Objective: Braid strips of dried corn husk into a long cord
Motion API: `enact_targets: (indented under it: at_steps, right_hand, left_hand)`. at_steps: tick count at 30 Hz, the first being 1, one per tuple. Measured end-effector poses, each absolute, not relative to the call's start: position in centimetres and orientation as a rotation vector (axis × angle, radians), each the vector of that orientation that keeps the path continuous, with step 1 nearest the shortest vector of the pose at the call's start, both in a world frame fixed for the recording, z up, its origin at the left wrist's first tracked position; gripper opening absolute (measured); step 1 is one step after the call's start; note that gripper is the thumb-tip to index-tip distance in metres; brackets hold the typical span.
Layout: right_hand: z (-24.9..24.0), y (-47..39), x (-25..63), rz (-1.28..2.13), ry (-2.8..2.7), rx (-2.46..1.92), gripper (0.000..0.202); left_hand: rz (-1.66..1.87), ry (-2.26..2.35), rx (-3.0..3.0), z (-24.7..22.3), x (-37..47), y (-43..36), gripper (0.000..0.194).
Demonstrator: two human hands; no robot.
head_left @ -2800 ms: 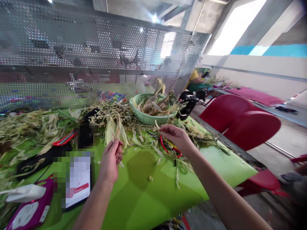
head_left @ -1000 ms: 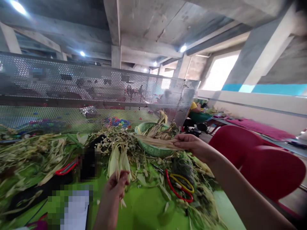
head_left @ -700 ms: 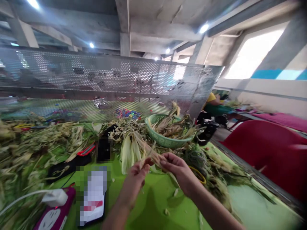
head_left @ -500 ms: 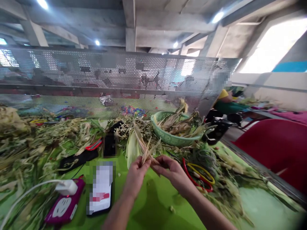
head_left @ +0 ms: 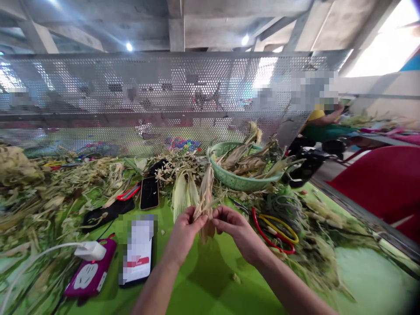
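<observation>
A dry, brownish corn husk is held upright over the green tabletop, its lower end hanging down. My left hand pinches it from the left between thumb and fingers. From the right, my right hand closes its thumb and fingertips on the husk's other edge. Just behind my left hand lie paler green corn husks. Past my hands stands a green plastic basket with dry husks in it. To the right of my right hand lie pliers with red and yellow handles.
On the left are a phone with a lit screen, a purple power bank with a white charger, a dark phone and a red cutter. Husk scraps cover both sides. A perforated metal panel stands behind; a red chair is at right.
The husk between my hands has turned from leaning left to nearly upright, and its lower end now hangs below my fingers. My camera view has tilted slightly downward.
</observation>
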State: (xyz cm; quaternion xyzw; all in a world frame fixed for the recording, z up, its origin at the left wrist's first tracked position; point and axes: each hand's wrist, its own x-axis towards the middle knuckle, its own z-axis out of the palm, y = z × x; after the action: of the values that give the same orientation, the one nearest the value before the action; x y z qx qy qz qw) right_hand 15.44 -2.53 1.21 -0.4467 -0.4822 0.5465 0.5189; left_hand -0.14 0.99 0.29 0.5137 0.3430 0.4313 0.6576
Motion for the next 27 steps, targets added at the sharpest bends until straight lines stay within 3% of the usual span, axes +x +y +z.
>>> enact_targets:
  at_steps: [27]
  right_hand:
    - [0.98, -2.85, 15.15, 1.213, -1.117, -1.061, 0.025]
  left_hand:
    - [0.898, 0.729, 1.151, 0.13, 0.20, 0.49, 0.031]
